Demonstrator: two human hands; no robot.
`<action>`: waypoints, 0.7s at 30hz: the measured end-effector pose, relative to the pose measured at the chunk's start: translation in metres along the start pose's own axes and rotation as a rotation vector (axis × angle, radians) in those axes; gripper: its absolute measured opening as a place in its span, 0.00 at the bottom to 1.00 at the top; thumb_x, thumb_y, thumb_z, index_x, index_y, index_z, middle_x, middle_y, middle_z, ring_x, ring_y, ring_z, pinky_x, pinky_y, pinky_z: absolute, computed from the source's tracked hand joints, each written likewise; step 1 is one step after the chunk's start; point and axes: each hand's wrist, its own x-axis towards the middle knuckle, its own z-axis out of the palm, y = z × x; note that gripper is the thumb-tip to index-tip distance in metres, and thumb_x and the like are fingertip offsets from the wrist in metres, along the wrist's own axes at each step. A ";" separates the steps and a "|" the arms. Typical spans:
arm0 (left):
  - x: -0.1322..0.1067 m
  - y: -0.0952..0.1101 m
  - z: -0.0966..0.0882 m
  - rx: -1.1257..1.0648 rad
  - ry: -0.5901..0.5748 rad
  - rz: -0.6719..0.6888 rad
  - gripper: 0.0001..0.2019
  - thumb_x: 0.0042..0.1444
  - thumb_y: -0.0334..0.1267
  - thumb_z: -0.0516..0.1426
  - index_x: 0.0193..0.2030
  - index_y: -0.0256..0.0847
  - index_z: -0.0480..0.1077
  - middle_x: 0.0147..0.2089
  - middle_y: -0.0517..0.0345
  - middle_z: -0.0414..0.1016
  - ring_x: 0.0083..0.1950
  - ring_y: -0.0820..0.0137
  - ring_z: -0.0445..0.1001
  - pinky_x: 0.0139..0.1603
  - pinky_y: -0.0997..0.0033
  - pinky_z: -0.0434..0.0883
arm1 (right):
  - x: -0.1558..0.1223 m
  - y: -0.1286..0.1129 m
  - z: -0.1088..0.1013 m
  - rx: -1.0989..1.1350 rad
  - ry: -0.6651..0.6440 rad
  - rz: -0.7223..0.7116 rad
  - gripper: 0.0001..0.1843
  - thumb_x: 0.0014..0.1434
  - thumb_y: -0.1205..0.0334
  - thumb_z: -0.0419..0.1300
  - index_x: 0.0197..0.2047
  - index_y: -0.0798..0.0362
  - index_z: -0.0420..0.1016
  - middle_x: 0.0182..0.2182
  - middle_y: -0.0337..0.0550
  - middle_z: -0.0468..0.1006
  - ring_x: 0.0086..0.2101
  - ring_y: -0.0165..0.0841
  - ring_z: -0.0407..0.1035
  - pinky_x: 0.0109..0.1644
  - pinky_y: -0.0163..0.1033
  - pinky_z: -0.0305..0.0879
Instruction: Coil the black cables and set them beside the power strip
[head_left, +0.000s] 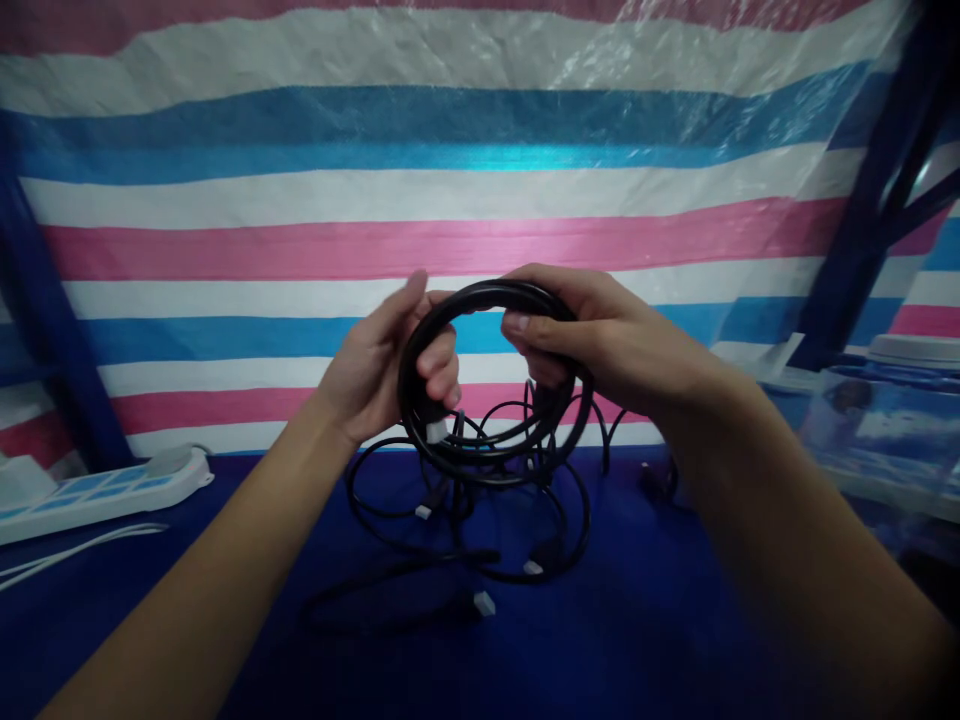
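Observation:
A black cable, wound into a round coil of several loops, is held up above the blue table. My right hand pinches the top right of the coil between thumb and fingers. On the other side, my left hand has its fingers curled through the loop around the cable, with the thumb pointing up. A light-coloured plug end of the cable hangs inside the coil at its lower left. Behind and below lie more loose black cables, tangled, with pale connector ends showing.
A white power strip lies at the left with a white cord in front of it. Clear plastic containers stand at the right. A striped plastic sheet hangs behind the blue table, between dark blue posts.

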 end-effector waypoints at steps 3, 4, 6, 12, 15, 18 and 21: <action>0.000 -0.007 0.005 0.105 0.067 0.132 0.08 0.58 0.42 0.52 0.32 0.41 0.62 0.16 0.69 0.58 0.16 0.77 0.63 0.20 0.76 0.66 | -0.006 -0.002 -0.007 0.165 -0.048 0.012 0.02 0.58 0.71 0.54 0.34 0.57 0.66 0.25 0.35 0.63 0.17 0.18 0.51 0.18 0.29 0.49; 0.001 -0.008 0.007 0.174 0.109 0.176 0.07 0.58 0.42 0.52 0.33 0.42 0.62 0.17 0.68 0.59 0.16 0.77 0.63 0.20 0.76 0.65 | -0.007 -0.002 -0.009 0.194 -0.055 0.026 0.02 0.58 0.71 0.53 0.33 0.57 0.66 0.26 0.35 0.64 0.17 0.17 0.49 0.17 0.29 0.47; 0.001 -0.009 0.010 0.376 0.209 0.271 0.07 0.58 0.42 0.52 0.33 0.42 0.63 0.18 0.67 0.60 0.17 0.78 0.62 0.20 0.77 0.62 | -0.009 -0.002 -0.011 0.208 -0.082 0.066 0.02 0.58 0.69 0.53 0.34 0.57 0.67 0.26 0.36 0.65 0.16 0.17 0.46 0.17 0.29 0.44; -0.001 -0.004 0.003 0.799 0.344 0.262 0.16 0.58 0.51 0.51 0.33 0.41 0.68 0.23 0.61 0.64 0.21 0.78 0.61 0.19 0.79 0.55 | -0.002 0.003 -0.006 -0.114 0.066 0.079 0.21 0.56 0.69 0.54 0.54 0.51 0.66 0.31 0.40 0.71 0.19 0.22 0.54 0.20 0.31 0.51; -0.002 -0.002 0.002 0.768 0.179 0.022 0.18 0.56 0.54 0.50 0.43 0.43 0.66 0.30 0.56 0.71 0.22 0.74 0.67 0.17 0.77 0.57 | 0.003 0.004 -0.002 -0.414 0.280 0.049 0.20 0.56 0.69 0.53 0.52 0.52 0.69 0.33 0.43 0.73 0.24 0.27 0.61 0.25 0.34 0.56; 0.000 -0.006 0.002 0.854 0.233 -0.024 0.15 0.55 0.44 0.55 0.48 0.44 0.62 0.34 0.55 0.73 0.25 0.72 0.70 0.20 0.76 0.61 | 0.006 0.002 0.002 -0.551 0.378 0.024 0.17 0.56 0.70 0.52 0.48 0.54 0.71 0.32 0.45 0.73 0.27 0.30 0.65 0.28 0.36 0.58; 0.005 -0.013 -0.002 0.970 0.368 0.026 0.08 0.57 0.36 0.49 0.44 0.42 0.63 0.33 0.55 0.72 0.26 0.70 0.70 0.24 0.73 0.60 | 0.005 0.001 0.010 -0.630 0.295 -0.033 0.18 0.56 0.71 0.50 0.48 0.55 0.71 0.35 0.46 0.74 0.30 0.32 0.67 0.31 0.36 0.58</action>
